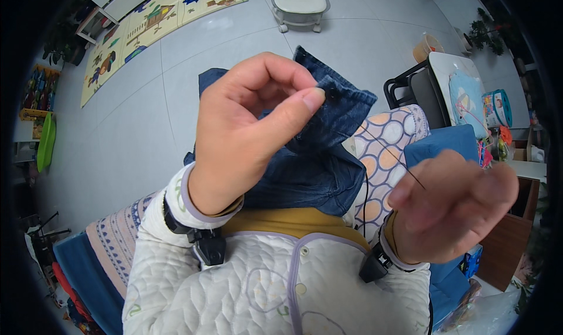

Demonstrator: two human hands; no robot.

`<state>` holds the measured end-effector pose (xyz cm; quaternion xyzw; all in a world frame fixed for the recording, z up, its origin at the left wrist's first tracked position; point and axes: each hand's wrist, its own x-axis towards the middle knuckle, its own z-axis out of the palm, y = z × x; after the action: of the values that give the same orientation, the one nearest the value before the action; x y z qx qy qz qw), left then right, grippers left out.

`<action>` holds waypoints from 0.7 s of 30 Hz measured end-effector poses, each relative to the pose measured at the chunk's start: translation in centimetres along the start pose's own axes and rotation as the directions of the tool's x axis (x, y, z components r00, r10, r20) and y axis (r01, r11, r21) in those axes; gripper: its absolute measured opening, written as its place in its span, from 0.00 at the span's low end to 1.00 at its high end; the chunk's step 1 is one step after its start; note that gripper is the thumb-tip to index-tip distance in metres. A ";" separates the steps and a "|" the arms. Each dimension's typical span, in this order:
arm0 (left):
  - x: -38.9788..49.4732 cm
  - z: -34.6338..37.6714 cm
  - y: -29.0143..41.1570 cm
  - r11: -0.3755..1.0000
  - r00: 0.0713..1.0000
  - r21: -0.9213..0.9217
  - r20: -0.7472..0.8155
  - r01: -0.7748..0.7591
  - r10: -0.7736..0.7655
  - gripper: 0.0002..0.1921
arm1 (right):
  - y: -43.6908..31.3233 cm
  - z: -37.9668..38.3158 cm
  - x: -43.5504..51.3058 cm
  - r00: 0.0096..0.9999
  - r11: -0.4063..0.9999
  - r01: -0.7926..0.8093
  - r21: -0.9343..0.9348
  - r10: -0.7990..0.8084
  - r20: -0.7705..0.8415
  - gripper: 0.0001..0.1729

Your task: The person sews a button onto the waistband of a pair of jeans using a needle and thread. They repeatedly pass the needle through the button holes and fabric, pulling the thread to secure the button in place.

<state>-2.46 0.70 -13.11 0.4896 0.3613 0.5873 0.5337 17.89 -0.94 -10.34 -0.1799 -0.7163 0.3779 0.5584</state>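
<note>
Between thumb and forefinger, my left hand pinches the edge of a dark blue denim garment, holding up a narrow end of it near a small dark round spot. The rest of the denim lies over my lap. A thin dark thread runs from the raised denim down to my right hand, which is blurred, off to the right, its fingers partly curled. Whether the right fingers grip the thread or a needle cannot be made out. Another dark strand hangs beside the denim on the right.
A patterned cover lies on the blue sofa beside me. Beyond it stand a black chair and a white-topped table with a light blue cloth item. A wheeled seat and a printed play mat are farther off.
</note>
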 end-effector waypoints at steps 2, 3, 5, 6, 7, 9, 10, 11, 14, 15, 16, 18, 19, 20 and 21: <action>-0.1 0.1 0.2 1.000 1.000 -0.030 -0.023 0.007 -0.008 0.06 | 0.5 0.8 0.1 1.000 0.984 0.010 -0.178 -0.015 -0.023 0.15; -0.2 0.3 0.2 1.000 0.999 -0.020 -0.037 0.013 -0.014 0.06 | 0.7 1.3 0.2 0.997 0.953 0.021 -0.301 -0.040 -0.059 0.14; -0.3 0.5 0.4 1.000 0.999 -0.017 -0.045 0.013 -0.013 0.07 | 0.9 1.5 0.5 0.998 0.812 0.040 -0.582 -0.063 -0.019 0.12; -0.4 0.5 0.5 1.000 0.999 -0.026 -0.039 0.004 -0.005 0.07 | 0.8 1.7 0.7 0.999 0.813 0.028 -0.582 -0.043 -0.013 0.11; -0.4 0.5 0.6 0.999 0.999 -0.035 -0.033 -0.005 0.004 0.08 | 0.9 1.8 0.8 0.997 0.797 0.059 -0.601 -0.076 -0.003 0.11; -0.5 0.6 0.7 0.999 0.999 -0.032 -0.043 -0.001 0.000 0.08 | 0.6 2.1 1.0 0.999 0.748 0.033 -0.663 -0.032 0.014 0.12; -0.5 0.6 0.7 1.000 0.999 -0.030 -0.049 -0.002 0.000 0.08 | 0.6 2.2 1.0 0.999 0.739 0.035 -0.673 -0.042 0.005 0.13; -0.5 0.5 0.7 1.000 0.999 -0.022 -0.044 -0.003 0.002 0.08 | 0.6 2.3 1.1 1.000 0.729 0.018 -0.685 -0.031 -0.006 0.13; -0.4 0.5 0.9 1.000 0.999 -0.005 -0.036 -0.011 0.011 0.08 | 0.7 2.5 1.1 1.000 0.726 -0.014 -0.687 -0.008 -0.028 0.13; -0.4 0.5 0.9 1.000 0.999 -0.003 -0.035 -0.017 0.017 0.08 | 0.8 2.5 1.1 1.000 0.722 -0.010 -0.691 -0.010 -0.025 0.13; -0.4 0.6 0.9 1.000 0.999 -0.003 -0.035 -0.022 0.022 0.07 | 0.9 2.5 1.1 0.999 0.723 -0.011 -0.691 -0.013 -0.030 0.13; -0.4 0.7 0.9 1.000 0.999 -0.006 -0.036 -0.010 0.010 0.08 | 1.0 2.5 1.0 0.999 0.728 -0.019 -0.685 -0.018 -0.047 0.13; -0.4 0.8 0.9 1.000 0.999 -0.008 -0.037 -0.004 0.004 0.08 | 1.0 2.5 1.1 0.999 0.729 -0.014 -0.685 -0.021 -0.043 0.12; -0.4 0.9 0.9 1.000 0.999 -0.008 -0.037 -0.018 0.018 0.08 | 1.1 2.5 1.1 0.998 0.724 -0.023 -0.689 -0.019 -0.054 0.12; -0.4 0.9 0.8 0.999 0.999 -0.009 -0.038 -0.032 0.032 0.08 | 1.0 2.5 1.1 0.999 0.715 -0.022 -0.698 -0.017 -0.049 0.12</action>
<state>-1.83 0.09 -12.21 0.4815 0.3605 0.6066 0.5199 15.05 -0.39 -10.63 -0.3877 -0.7911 0.0757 0.4671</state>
